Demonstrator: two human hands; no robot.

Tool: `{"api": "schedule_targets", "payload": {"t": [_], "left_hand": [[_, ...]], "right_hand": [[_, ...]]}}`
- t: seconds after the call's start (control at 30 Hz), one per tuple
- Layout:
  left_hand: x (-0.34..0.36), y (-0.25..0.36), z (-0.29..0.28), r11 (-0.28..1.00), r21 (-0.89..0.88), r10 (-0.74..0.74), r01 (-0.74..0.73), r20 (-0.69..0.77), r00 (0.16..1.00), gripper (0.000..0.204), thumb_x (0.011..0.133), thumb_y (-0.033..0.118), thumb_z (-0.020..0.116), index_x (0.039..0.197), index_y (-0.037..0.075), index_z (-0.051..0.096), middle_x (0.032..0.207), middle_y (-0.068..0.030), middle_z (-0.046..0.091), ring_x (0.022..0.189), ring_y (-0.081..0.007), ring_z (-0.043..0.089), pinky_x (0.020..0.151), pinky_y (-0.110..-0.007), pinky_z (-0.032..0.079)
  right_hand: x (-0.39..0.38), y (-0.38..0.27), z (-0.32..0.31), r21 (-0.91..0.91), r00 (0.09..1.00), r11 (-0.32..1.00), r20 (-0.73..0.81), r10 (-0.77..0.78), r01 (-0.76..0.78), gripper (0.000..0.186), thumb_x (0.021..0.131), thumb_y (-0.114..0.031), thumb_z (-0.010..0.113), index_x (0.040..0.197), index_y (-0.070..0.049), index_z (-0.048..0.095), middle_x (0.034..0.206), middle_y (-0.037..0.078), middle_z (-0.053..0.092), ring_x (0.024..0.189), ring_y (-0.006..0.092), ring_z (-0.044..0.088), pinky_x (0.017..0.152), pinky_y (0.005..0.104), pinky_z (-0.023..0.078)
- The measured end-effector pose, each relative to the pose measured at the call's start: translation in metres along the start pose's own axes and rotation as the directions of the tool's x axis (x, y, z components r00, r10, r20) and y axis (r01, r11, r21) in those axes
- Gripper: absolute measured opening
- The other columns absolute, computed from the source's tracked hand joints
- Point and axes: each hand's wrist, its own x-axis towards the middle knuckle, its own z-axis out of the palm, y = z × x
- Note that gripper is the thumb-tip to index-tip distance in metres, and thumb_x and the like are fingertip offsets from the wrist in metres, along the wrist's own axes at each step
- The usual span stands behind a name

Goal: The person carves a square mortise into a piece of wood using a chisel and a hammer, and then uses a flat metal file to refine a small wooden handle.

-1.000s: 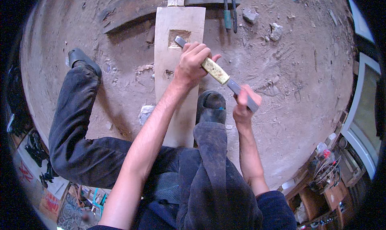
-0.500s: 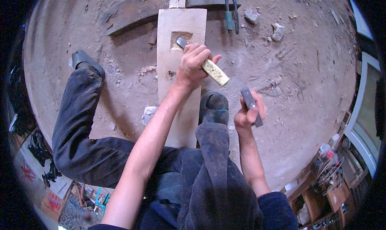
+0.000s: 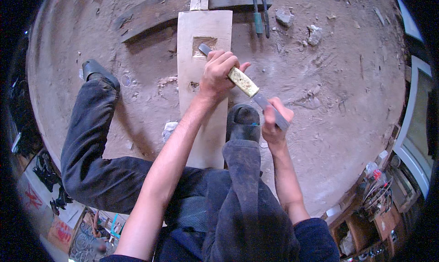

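Observation:
A pale wooden board (image 3: 201,138) runs away from me between my legs, with a squarish cut recess (image 3: 204,40) near its far end and a small rough mark lower down. My left hand (image 3: 219,72) is closed round a chisel with a worn yellow handle (image 3: 243,82); the chisel's steel blade (image 3: 203,49) reaches into the recess. My right hand (image 3: 276,120) grips a flat grey metal bar (image 3: 262,102), slightly blurred, whose upper end is at the butt of the chisel handle; whether they touch I cannot tell exactly.
A dark weathered plank (image 3: 151,16) lies crosswise behind the board, with long-handled tool grips (image 3: 257,21) over it. Stones (image 3: 285,17) lie on the dusty ground. My legs (image 3: 82,147) flank the board. A white-framed glazed panel (image 3: 411,124) and cluttered shelves (image 3: 375,221) stand at the right.
The metal bar in my right hand was at the handle's end, dropped away down and right half a second ago, and is now back up at the handle. My left hand stays nearly in place.

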Motion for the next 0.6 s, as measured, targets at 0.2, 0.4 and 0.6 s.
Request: {"api": "schedule_targets", "payload": {"t": [0.2,0.4,0.6], "left_hand": [[0.001,0.004,0.003,0.999,-0.008,-0.032,0.032,-0.043,0.999,0.031,0.075,0.018,0.08,0.068,0.008,0.052,0.067,-0.0061,0.051,0.068,-0.0257,0.053,0.069,-0.037,0.04],[0.003,0.003,0.003,1.0,-0.027,-0.003,0.002,-0.039,0.999,0.031,0.075,0.018,0.08,0.068,0.008,0.052,0.067,-0.0055,0.051,0.067,-0.0247,0.052,0.067,-0.037,0.039],[0.001,0.001,-0.002,1.0,0.027,0.006,-0.007,0.01,1.0,0.032,0.074,0.018,0.08,0.067,0.008,0.051,0.067,-0.0052,0.052,0.067,-0.0242,0.053,0.067,-0.036,0.039]], "right_hand": [[0.001,0.011,0.007,-0.074,0.912,0.959,-0.295,-0.285,0.275,0.05,0.092,-0.044,0.048,0.08,0.003,0.06,0.07,0.012,0.058,0.055,0.0217,0.056,0.051,0.0324,0.042],[-0.006,0.012,0.008,0.015,0.926,0.98,-0.33,-0.182,0.198,0.045,0.094,-0.039,0.049,0.077,0.002,0.057,0.066,0.014,0.053,0.053,0.0247,0.054,0.05,0.0373,0.04],[0.004,0.005,0.011,0.076,0.998,0.996,-0.042,0.047,-0.043,0.048,0.093,-0.045,0.05,0.074,-0.001,0.054,0.06,0.013,0.047,0.048,0.0267,0.051,0.049,0.0411,0.036]]}}
